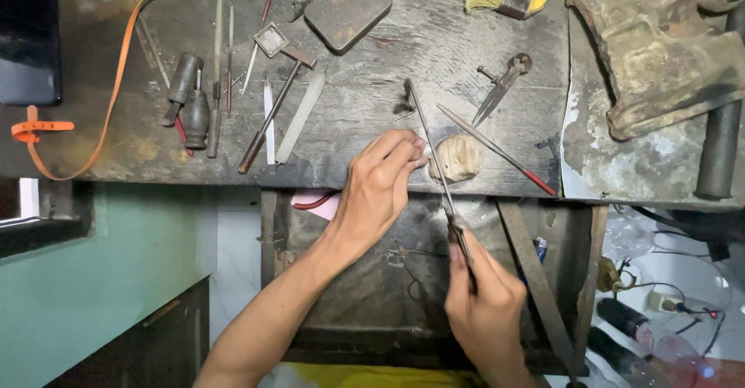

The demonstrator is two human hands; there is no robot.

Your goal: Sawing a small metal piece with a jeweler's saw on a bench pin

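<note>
My left hand [378, 186] rests at the front edge of the worn wooden workbench [365, 85], fingers curled and pinching a small pale piece [423, 157] against the wood. My right hand [485, 303] is below the bench edge, shut on the handle of a long thin file [429, 140] whose blade slants up across the bench past my left fingertips. A small rounded wooden peg block [459, 157] sits just right of the file. A second slim tool with a red tip [497, 149] lies diagonally behind the block.
A small hammer [278, 85], several files and gravers [203, 101] and a flat metal block [348, 8] lie on the bench's left half. Dividers [503, 84] sit right of centre. A rusty vise [660, 54] fills the right end. An orange strap [109, 93] hangs at left.
</note>
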